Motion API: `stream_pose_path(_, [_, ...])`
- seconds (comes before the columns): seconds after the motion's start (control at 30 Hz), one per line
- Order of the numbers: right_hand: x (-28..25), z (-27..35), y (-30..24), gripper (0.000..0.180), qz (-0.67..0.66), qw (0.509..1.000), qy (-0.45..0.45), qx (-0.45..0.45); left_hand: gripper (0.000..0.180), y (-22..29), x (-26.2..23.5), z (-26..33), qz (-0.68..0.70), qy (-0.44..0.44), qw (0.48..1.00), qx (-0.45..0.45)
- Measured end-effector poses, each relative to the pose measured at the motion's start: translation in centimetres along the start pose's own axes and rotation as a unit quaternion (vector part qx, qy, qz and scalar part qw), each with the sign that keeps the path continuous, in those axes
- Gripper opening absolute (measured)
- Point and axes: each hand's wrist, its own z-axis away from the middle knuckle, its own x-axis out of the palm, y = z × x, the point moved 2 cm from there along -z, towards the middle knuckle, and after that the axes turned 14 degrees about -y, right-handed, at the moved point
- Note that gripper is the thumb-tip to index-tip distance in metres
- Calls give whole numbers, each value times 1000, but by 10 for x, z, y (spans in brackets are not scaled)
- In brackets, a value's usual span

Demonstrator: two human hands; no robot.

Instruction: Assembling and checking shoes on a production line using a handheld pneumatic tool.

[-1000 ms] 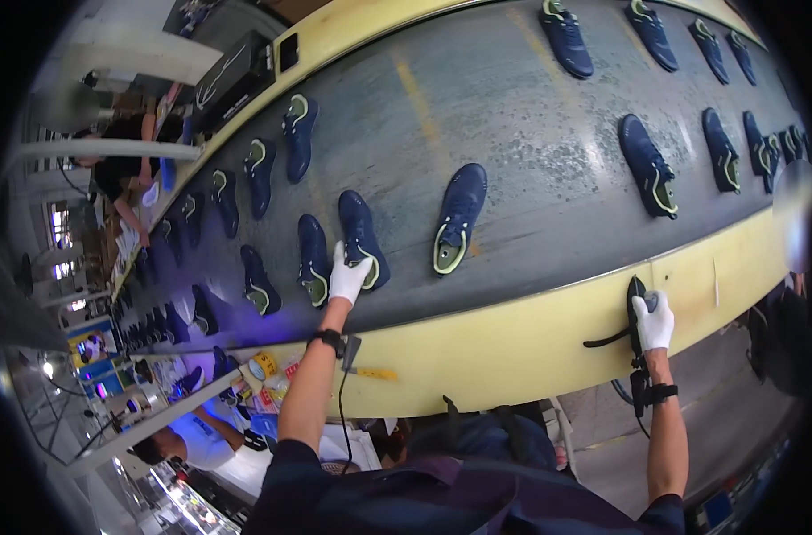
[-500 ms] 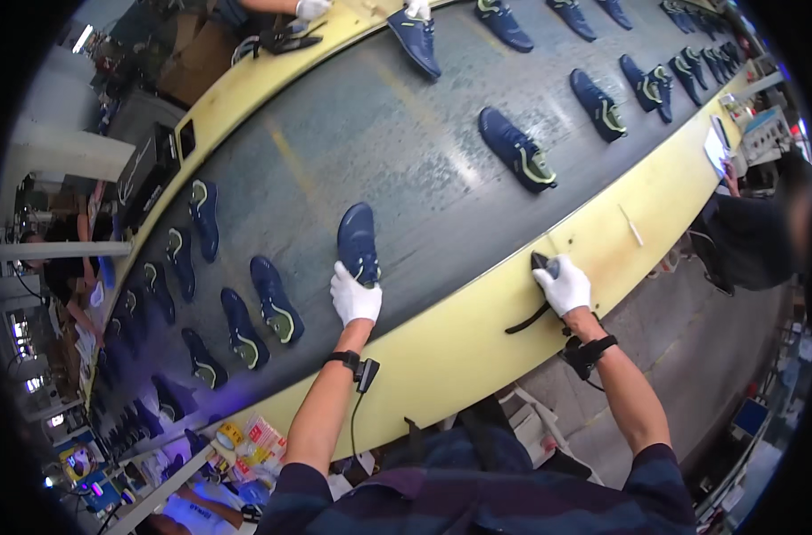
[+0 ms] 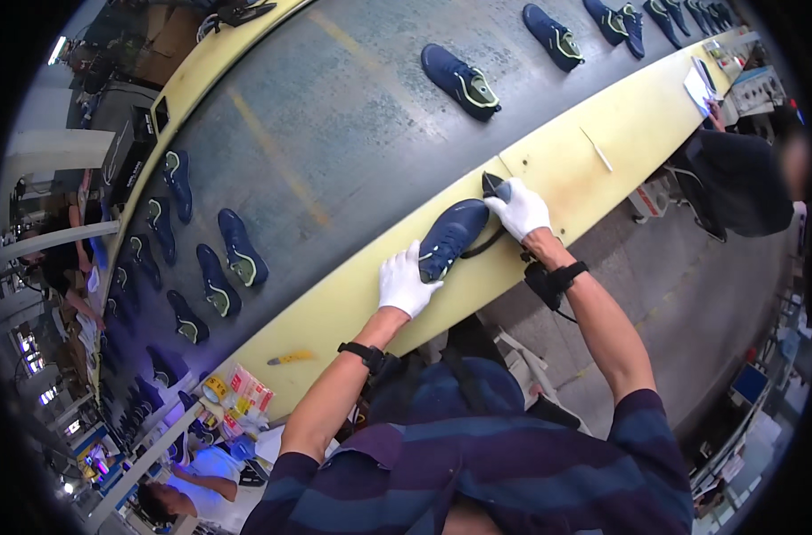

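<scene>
Navy shoe, white gloves, pale-yellow ledge, grey belt with yellow stripes, purple-and-blue striped shirt.

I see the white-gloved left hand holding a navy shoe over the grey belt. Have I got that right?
Not quite: the white-gloved left hand does hold a navy shoe, but over the yellow ledge, not the grey belt, as the head view shows.
</scene>
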Motion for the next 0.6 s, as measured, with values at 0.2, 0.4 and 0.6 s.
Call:
stream_pose_path(0.2, [-18, 25, 7, 52, -63, 998, -3, -10, 98, 7, 24, 7, -117, 32, 993, 12])
stream_pose_path(0.4, [-27, 75, -31, 46, -18, 995, -81, -46, 94, 9, 28, 7, -75, 29, 997, -1])
stream_pose_path(0.6, [-24, 95, -54, 38, -90, 991, -75, -70, 93, 15, 27, 2, -60, 32, 997, -20])
